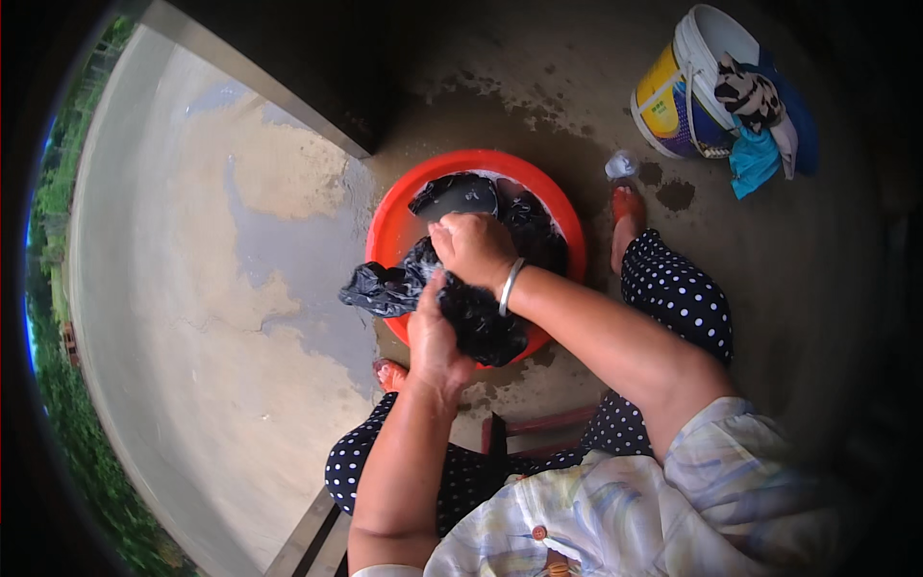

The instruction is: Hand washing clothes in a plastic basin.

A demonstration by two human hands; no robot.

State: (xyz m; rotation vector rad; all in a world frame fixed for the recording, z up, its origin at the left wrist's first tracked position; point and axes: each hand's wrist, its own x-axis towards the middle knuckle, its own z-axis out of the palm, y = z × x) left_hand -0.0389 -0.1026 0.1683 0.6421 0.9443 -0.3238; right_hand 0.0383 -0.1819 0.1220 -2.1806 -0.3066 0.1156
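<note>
Over a round red plastic basin (557,195) both my hands are on a wet, dark cloth garment (479,324). My left hand (436,342) holds it from below, thumb up along the cloth. My right hand (472,245), with a silver bangle at the wrist, is closed in a fist on the upper part of the cloth. One end of the garment hangs over the basin's left rim; the bunched rest lies at the lower rim. More dark wet cloth (537,234) lies in the basin, in water with some suds at the edge.
A white paint bucket (660,108) with cloths over its rim stands at the upper right. A small whitish object (621,164) lies by my right foot. My feet flank the basin. A post (288,94) stands at the upper left; a dark red stool frame (551,422) is beneath me.
</note>
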